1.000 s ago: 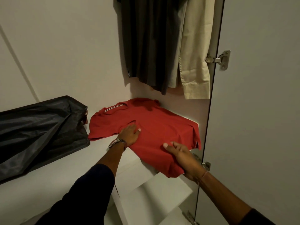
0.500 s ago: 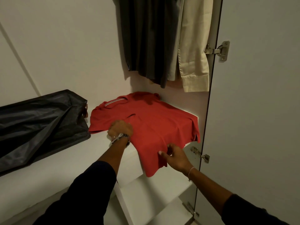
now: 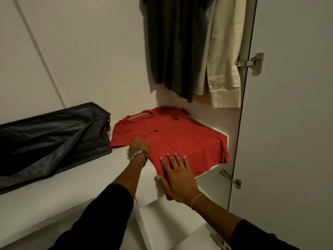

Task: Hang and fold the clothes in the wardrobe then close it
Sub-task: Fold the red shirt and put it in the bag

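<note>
A red polo shirt (image 3: 180, 139) lies spread on the white wardrobe shelf (image 3: 86, 179), collar toward the back, its near corner hanging over the shelf's front edge. My left hand (image 3: 139, 147), with a watch on the wrist, sits at the shirt's left edge with its fingers curled down into the fabric; the fingertips are hidden. My right hand (image 3: 177, 177) lies flat on the near corner of the shirt, fingers straight and spread.
A black garment bag (image 3: 50, 138) lies on the shelf to the left, touching the shirt's sleeve. A dark garment (image 3: 173, 47) and a beige shirt (image 3: 225, 60) hang above. The open wardrobe door (image 3: 292, 114) stands at the right, with a lower shelf (image 3: 176, 222) below.
My right hand let go of the shirt's hanging corner and now lies flat on top of it. My left hand went from flat to curled at the shirt's left edge.
</note>
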